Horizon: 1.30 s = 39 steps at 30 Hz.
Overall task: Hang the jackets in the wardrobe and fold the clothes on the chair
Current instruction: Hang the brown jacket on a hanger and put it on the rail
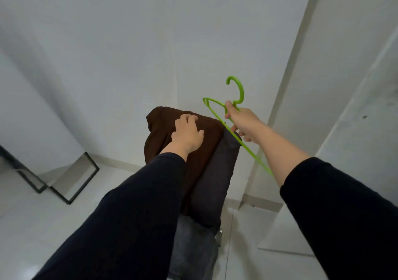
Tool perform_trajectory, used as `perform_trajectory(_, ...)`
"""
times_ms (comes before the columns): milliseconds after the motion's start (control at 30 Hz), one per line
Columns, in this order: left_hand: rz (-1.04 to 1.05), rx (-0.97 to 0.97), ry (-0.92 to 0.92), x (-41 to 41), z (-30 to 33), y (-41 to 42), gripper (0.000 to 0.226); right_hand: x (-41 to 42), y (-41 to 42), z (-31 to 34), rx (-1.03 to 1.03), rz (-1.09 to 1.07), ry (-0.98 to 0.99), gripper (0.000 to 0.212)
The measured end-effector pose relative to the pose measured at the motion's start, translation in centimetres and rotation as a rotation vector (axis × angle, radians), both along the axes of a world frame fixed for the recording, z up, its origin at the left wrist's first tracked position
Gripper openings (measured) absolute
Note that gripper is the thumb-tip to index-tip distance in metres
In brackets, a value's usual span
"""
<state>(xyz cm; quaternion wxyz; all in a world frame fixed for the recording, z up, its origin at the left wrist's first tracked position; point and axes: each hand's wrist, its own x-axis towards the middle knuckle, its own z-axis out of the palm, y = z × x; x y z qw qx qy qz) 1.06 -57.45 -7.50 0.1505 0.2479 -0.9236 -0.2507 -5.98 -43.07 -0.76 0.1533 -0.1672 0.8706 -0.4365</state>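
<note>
Head camera looks down past two arms in long dark sleeves. Far off to the left of the left hand stands a thin black metal frame shaped like open boxes, on the pale shiny floor. It is well apart from both hands.

The left hand lies on top of a soft brown cloth garment. Its fingers bend down a little into the cloth near the top edge, and the thumb sticks out to the right. I cannot tell if the fingers really grab the cloth or only press on it. The brown garment hangs over the top of a chair back and drops down under the wrist and sleeve.

Just to the right of the left hand, a dark grey cloth garment hangs over the same chair back, touching the brown one side by side. Below both, lower than the left sleeve, a patch of grey jeans-like cloth shows.

Right of that, the right hand is up in the air, a bit higher than the left hand. It holds a bright green thin plastic hanger, with fingers curled round it just under the hook. The hook sticks up above the hand. One long arm of the hanger slants down beside the bare wrist, passing just over the top of the grey garment.

Behind both hands are plain white walls.
</note>
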Motion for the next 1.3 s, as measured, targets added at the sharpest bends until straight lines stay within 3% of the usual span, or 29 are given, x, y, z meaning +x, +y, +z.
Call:
perform_trajectory(167, 0.106, 0.156, -0.051, -4.9, -2.2, -2.7, 0.058, -5.8, -2.9, -3.0, 0.029, -0.002, 0.018, 0.071)
perform_trajectory(333, 0.235, 0.217, -0.045, -9.2, -3.0, -4.4, 0.071, -9.7, -4.8, -4.2, -0.02, -0.008, -0.022, 0.057)
perform_trajectory(500, 0.358, 0.257, -0.106, -10.8, -3.6, -5.3, 0.095, -11.3, -5.9, -4.5, -0.031, 0.037, -0.048, 0.057)
perform_trajectory(633, 0.378, 0.224, -0.171, -10.3, -4.0, -5.3, 0.068, -11.1, -5.9, -4.6, -0.038, 0.033, -0.061, 0.058)
perform_trajectory(767, 0.254, 0.142, -0.146, -8.7, -4.2, -4.4, 0.046, -9.8, -5.8, -4.5, -0.037, 0.002, -0.069, 0.064)
perform_trajectory(867, 0.116, 0.135, 0.019, -6.6, -4.1, -3.9, 0.05, -8.3, -5.5, -4.7, -0.002, -0.033, -0.061, 0.068)
perform_trajectory(1033, -0.197, -0.016, 0.12, -2.1, -3.1, -2.0, 0.057, -4.8, -5.2, -5.4, -0.163, -0.177, -0.32, 0.079)
perform_trajectory(1200, -0.472, -0.127, -0.004, 2.0, -3.7, -0.3, 0.057, -1.6, -5.2, -6.4, -0.221, -0.279, -0.408, 0.032)
perform_trajectory(1300, -0.479, -0.086, -0.051, 4.0, -4.0, -0.5, 0.055, 0.1, -4.8, -7.0, -0.305, -0.293, -0.379, 0.035)
